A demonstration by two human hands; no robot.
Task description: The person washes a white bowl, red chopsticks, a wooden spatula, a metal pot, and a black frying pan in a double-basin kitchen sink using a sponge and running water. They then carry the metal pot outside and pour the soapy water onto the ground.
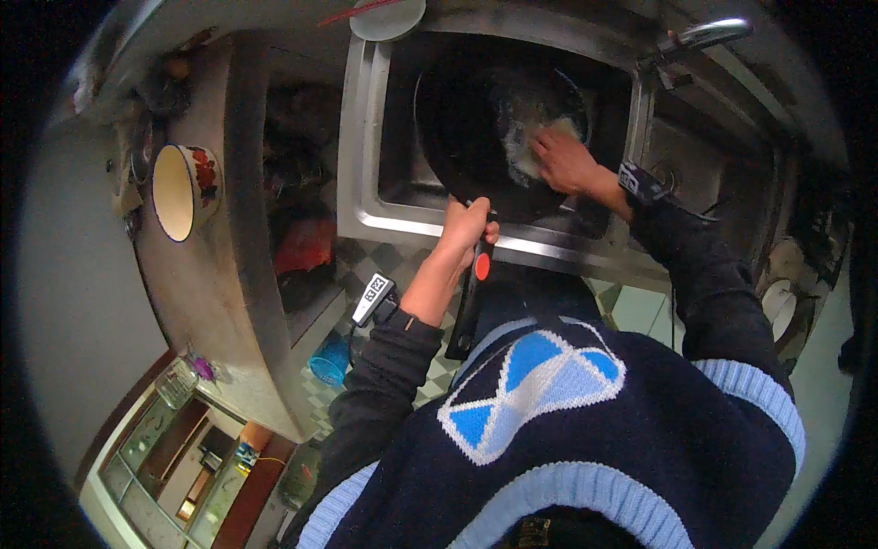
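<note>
A large black frying pan point(462, 119) sits in the left basin of the steel sink point(368, 174), tilted, with whitish suds on its inner surface. My left hand point(468, 224) is wrapped round the pan's black handle point(469, 302), close to where it joins the pan; a red-orange disc marks the handle. Inside the pan, my right hand point(562, 160) presses down with bent fingers on a pale sponge-like pad point(569, 128). The pad is mostly covered by the hand and blurred, so its exact kind is unclear.
A chrome faucet point(709, 37) reaches over the sink's right part. At the far-left corner lies a round pale lid-like disc point(389, 20). A cream enamel pot point(176, 194) with red flowers stands on the left counter. Below, a blue basket point(329, 360) rests on the checkered floor.
</note>
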